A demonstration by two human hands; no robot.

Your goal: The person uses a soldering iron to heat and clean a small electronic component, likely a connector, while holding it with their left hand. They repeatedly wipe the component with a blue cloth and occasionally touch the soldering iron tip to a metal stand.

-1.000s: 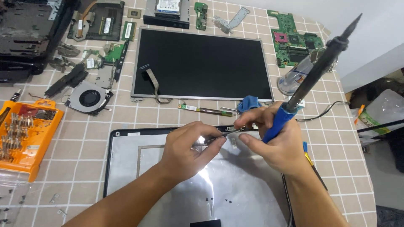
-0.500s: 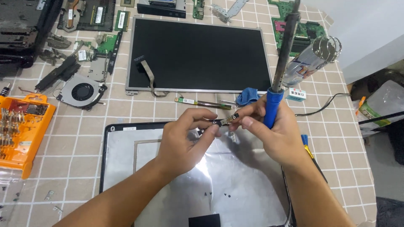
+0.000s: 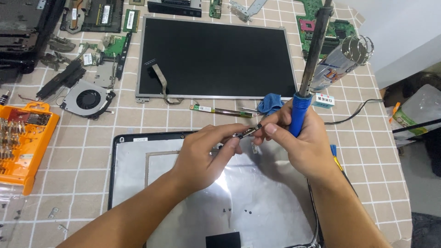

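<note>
Soldering iron (image 3: 308, 73) clenched in my right hand (image 3: 301, 142), small dark part (image 3: 248, 132), perhaps a connector, pinched with my left hand (image 3: 206, 154), above lid panel (image 3: 138, 160) edge.

The soldering iron (image 3: 312, 69) is running off the top edge of the frame, so its tip is not showing. The small part (image 3: 248, 132) pinched between the left hand (image 3: 206, 154) and right hand (image 3: 301, 142) is too small and too covered by fingertips to make out. Both forearms are covering the middle of the silver lid (image 3: 138, 170), whose near edge is getting cut off at the bottom. The orange screwdriver case (image 3: 23, 142) is slipping past the table's left edge of view.
</note>
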